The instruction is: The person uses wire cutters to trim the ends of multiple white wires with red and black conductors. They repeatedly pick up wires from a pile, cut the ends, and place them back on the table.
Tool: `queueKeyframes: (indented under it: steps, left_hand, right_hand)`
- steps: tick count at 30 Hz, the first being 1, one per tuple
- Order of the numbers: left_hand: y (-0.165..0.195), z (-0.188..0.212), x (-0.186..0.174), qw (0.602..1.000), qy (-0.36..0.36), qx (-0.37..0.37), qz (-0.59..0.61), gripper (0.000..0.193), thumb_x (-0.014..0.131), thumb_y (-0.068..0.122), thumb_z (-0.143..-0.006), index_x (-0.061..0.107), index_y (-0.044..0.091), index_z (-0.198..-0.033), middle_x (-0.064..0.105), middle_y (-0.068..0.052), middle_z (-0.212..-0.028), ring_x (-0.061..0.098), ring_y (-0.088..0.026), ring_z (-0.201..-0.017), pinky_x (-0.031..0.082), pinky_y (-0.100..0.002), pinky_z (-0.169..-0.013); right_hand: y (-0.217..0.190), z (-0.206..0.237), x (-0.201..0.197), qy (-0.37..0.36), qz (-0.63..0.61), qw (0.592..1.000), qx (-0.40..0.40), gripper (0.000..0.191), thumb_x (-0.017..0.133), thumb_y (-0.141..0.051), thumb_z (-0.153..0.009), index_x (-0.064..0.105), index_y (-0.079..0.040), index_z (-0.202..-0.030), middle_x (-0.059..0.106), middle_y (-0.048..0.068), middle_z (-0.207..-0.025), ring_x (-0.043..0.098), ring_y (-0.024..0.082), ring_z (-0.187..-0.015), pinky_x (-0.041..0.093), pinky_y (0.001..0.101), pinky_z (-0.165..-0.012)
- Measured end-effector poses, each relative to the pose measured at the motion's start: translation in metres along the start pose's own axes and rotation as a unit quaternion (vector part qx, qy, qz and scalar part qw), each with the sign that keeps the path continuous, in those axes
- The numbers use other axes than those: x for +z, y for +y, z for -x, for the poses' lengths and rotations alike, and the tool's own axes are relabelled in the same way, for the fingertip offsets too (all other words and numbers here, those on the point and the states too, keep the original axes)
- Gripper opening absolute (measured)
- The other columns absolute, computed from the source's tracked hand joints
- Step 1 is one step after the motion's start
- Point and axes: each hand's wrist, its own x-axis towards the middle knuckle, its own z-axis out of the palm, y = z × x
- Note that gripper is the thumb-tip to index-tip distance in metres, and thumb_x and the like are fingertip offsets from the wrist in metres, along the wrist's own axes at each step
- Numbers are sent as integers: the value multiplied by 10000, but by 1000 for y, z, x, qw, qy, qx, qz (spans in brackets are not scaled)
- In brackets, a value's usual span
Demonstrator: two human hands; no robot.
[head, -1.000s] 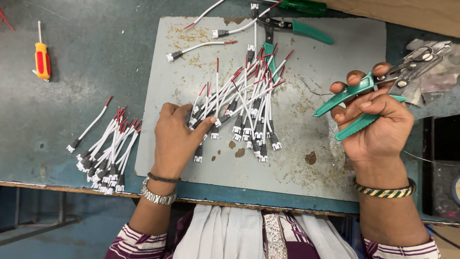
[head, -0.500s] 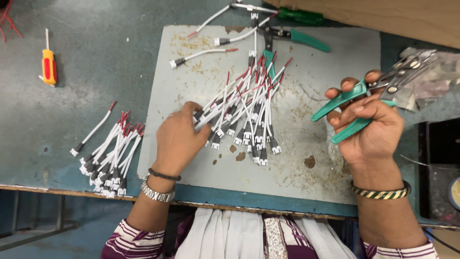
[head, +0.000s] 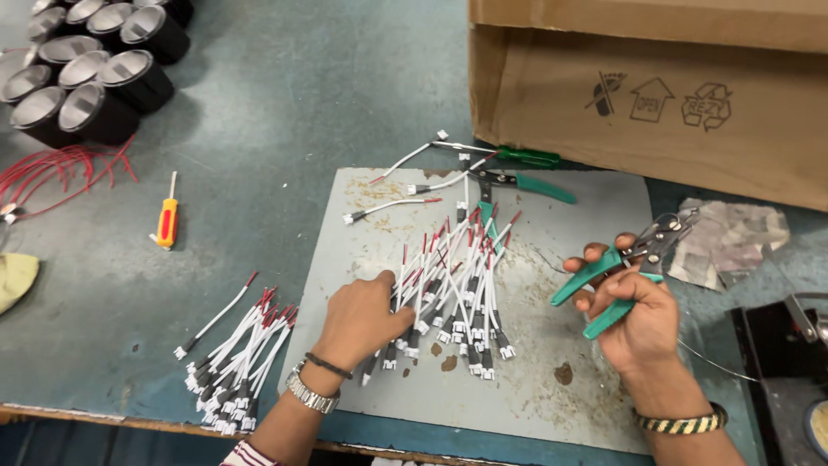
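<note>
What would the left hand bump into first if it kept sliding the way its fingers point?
Probably the pile of white wires: the left hand already touches them, fingers pointing right and up across the grey mat.
</note>
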Motion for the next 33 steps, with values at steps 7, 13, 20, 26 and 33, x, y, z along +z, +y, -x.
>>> queueKeyframes:
  steps: [7, 13, 20, 26, 33]
  left_hand:
    - [-6, 11, -8, 970, 62, 36, 234, 276, 676, 229, -728, 574, -8, -825, 568, -207, -535, 591, -358, -491, 466, -457, -506]
    - [10, 30, -9, 938, 94, 49, 329, 195, 641, 166, -755, 520, 20, -804, 493, -127, -486, 482, -224, -414, 414, -399, -442]
    - [8, 27, 2, 919, 99, 54, 378, 173, 647, 128, -753, 538, 6, -808, 515, -108, -527, 450, -147, -474, 416, -346, -460]
    - [-1, 21, 24, 824, -11, 28, 565, 296, 607, 98, -852, 662, 48, -1138, 653, -8, -717, 508, -52, -573, 403, -243, -493]
    - [0, 24, 38, 693, -118, 35, 710, 414, 656, 169, -960, 616, 38, -1351, 715, -10, -861, 630, -52, -757, 501, -226, -623]
  right_hand:
    - [7, -5, -4, 13, 28, 999, 32, 506, 494, -20, -767, 532, -176, -1246, 604, 106, -1146, 598, 384, -1177, 507, 388, -692]
    - [12, -8, -8, 11, 47, 998, 38, 492, 498, -15, -773, 530, -161, -1242, 605, 113, -1135, 603, 383, -1166, 503, 385, -683]
    - [12, -9, -10, 12, 51, 998, 41, 498, 489, -2, -772, 519, -156, -1245, 603, 114, -1133, 605, 378, -1174, 504, 376, -682]
    - [8, -8, 2, 0, 96, 994, 45, 513, 447, 33, -768, 501, -145, -1246, 604, 137, -1134, 642, 371, -1104, 522, 381, -612]
    - [-9, -1, 33, 34, 759, 643, -93, 359, 616, -250, -898, 614, -124, -1234, 737, 96, -1091, 736, 316, -952, 562, 438, -784]
